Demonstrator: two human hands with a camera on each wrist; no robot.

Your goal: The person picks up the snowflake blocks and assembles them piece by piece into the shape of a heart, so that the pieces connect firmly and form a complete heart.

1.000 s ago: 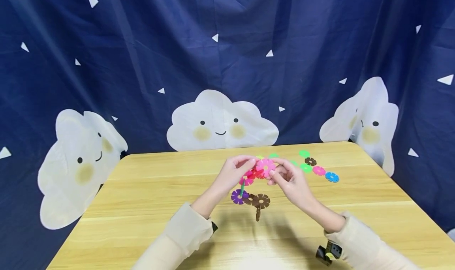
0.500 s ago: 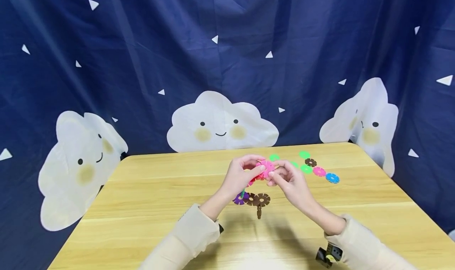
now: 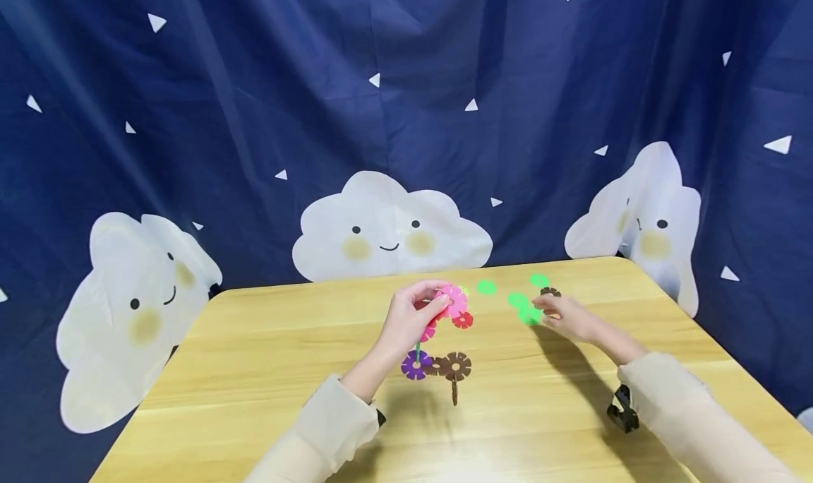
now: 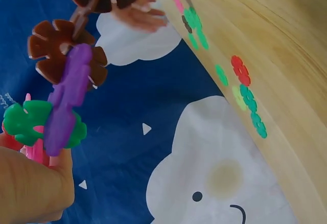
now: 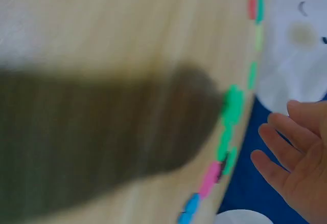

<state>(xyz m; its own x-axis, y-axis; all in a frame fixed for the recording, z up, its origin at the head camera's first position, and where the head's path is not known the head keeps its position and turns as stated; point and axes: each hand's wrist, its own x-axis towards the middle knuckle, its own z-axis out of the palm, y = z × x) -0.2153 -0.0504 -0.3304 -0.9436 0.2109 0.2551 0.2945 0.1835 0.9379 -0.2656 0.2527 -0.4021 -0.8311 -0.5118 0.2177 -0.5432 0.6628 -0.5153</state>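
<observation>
My left hand (image 3: 409, 317) pinches a pink snowflake disc (image 3: 454, 301) between thumb and fingers, raised over the table. From it hangs a chain of interlocked plastic discs: a green disc (image 4: 25, 119), a purple disc (image 3: 416, 365) and brown discs (image 3: 456, 366), the last one edge-on. Over at the right, my right hand (image 3: 568, 317) reaches above the loose discs with fingers spread and relaxed, holding nothing. It overlaps a brown disc (image 3: 550, 292) and a green disc (image 3: 530, 315) in the head view. Pink and blue discs (image 5: 189, 208) lie beside these in the right wrist view.
More loose green discs (image 3: 486, 287) lie toward the table's (image 3: 267, 370) back edge. Red discs (image 4: 240, 70), a yellow disc (image 4: 237, 96) and darker green discs (image 4: 253, 111) are grouped behind the left hand. A dark blue cloud-print curtain (image 3: 254, 102) hangs behind.
My right hand has let go of the pink disc and moved right, over the loose discs. The left hand still holds the chain, slightly farther left.
</observation>
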